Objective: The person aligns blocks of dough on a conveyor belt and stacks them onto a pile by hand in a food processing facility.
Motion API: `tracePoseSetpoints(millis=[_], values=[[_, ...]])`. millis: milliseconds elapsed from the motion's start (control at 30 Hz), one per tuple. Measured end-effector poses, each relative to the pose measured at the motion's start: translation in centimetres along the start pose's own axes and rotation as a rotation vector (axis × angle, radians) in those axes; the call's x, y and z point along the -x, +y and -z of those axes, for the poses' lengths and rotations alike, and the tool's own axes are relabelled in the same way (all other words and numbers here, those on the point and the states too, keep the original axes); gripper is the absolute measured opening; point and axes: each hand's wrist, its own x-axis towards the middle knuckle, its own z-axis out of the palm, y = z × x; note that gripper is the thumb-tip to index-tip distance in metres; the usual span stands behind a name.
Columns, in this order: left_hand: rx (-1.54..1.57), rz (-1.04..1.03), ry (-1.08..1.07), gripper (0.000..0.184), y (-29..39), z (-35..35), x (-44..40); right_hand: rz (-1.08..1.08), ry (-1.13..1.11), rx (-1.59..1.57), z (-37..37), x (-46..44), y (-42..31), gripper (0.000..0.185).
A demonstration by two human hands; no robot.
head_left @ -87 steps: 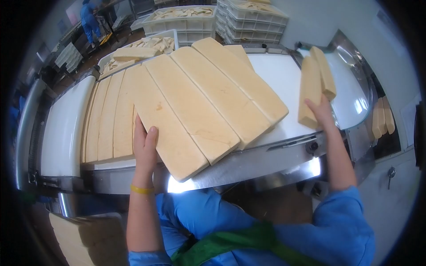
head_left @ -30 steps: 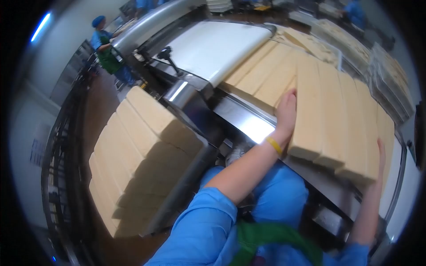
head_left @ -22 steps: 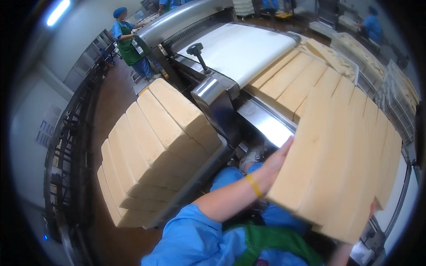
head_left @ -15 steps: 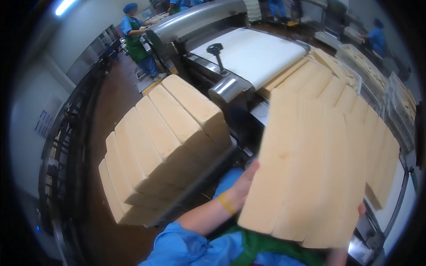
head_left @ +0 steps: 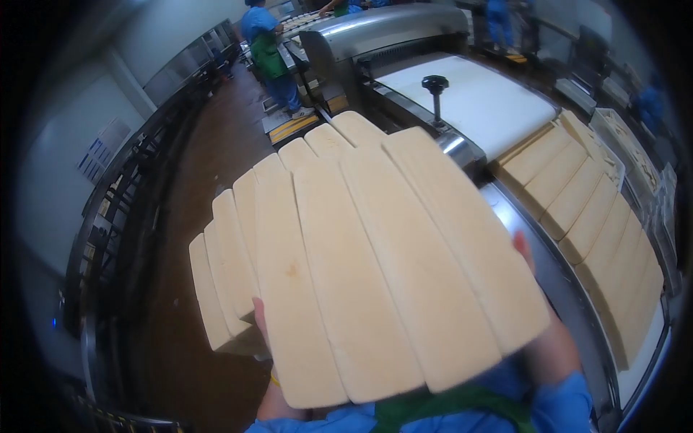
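A row of several long pale-yellow blocks [head_left: 390,267], pressed side by side, is held between my two hands in front of my body. My left hand [head_left: 261,325] grips the row's left side, mostly hidden behind it. On the opposite side my right hand [head_left: 525,252] presses against the outer block, its fingertips showing. Behind and left of the held row, partly covered by it, is a stack of similar blocks [head_left: 225,252]. More blocks [head_left: 613,238] lie in a row on the conveyor at the right.
A steel machine [head_left: 397,32] with a white belt [head_left: 469,97] and a black knob [head_left: 434,85] stands ahead. Beyond it, a person in blue with a green apron [head_left: 268,58] stands at a line. Crates of pieces [head_left: 628,148] are at the far right.
Both hands have carried the held row of blocks left, off the conveyor and over to the stack. The view has shifted, with the machine and conveyor appearing farther right.
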Motion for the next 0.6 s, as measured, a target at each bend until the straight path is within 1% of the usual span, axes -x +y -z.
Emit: tracePoseSetpoints(millis=[33,100,167,233,267,300,333,400,433,500,533,600], values=[[-0.022,0.009,0.077,0.072,0.6,-0.5,-0.6,-0.038,0.003,0.023,0.0,-2.1,0.1,0.064],[-0.061,0.035,0.232,0.070,1.7,-2.2,-2.5,-0.005,0.047,0.189,-0.5,-6.6,-0.6,0.057],[-0.165,-0.063,0.038,0.061,2.0,-1.5,-4.2,0.110,0.460,0.580,-4.8,-10.0,-0.7,0.054],[-0.483,-0.198,0.129,0.050,2.7,0.5,-6.9,0.197,0.595,1.465,-2.4,-13.0,-4.6,0.052],[-0.749,-0.289,0.325,0.045,3.3,2.4,-8.7,0.186,0.576,1.457,-1.5,-13.0,-5.3,0.050],[-1.013,-0.383,0.519,0.041,3.6,3.2,-9.6,0.179,0.553,1.451,-2.3,-12.9,-5.5,0.048],[-1.038,-0.371,0.498,0.042,3.7,2.8,-9.5,0.175,0.534,1.444,-3.0,-12.7,-5.7,0.047],[-1.080,-0.344,0.468,0.045,3.6,1.2,-7.9,0.311,0.483,1.568,-3.1,-10.8,-4.7,0.049],[-1.158,-0.429,0.379,0.049,2.9,0.7,-6.6,0.370,0.453,1.628,-3.0,-9.7,-3.9,0.053],[-1.315,-0.583,0.194,0.057,0.6,-1.0,-3.9,0.547,0.253,1.978,-3.8,-7.1,-2.6,0.066],[-1.546,-0.646,0.163,0.060,0.0,-2.4,-3.1,0.639,0.135,2.144,-3.9,-6.1,-2.1,0.074],[-1.997,-0.775,0.066,0.065,-0.9,-4.3,-2.5,0.617,0.201,2.199,-3.5,-6.2,-0.9,0.086]])
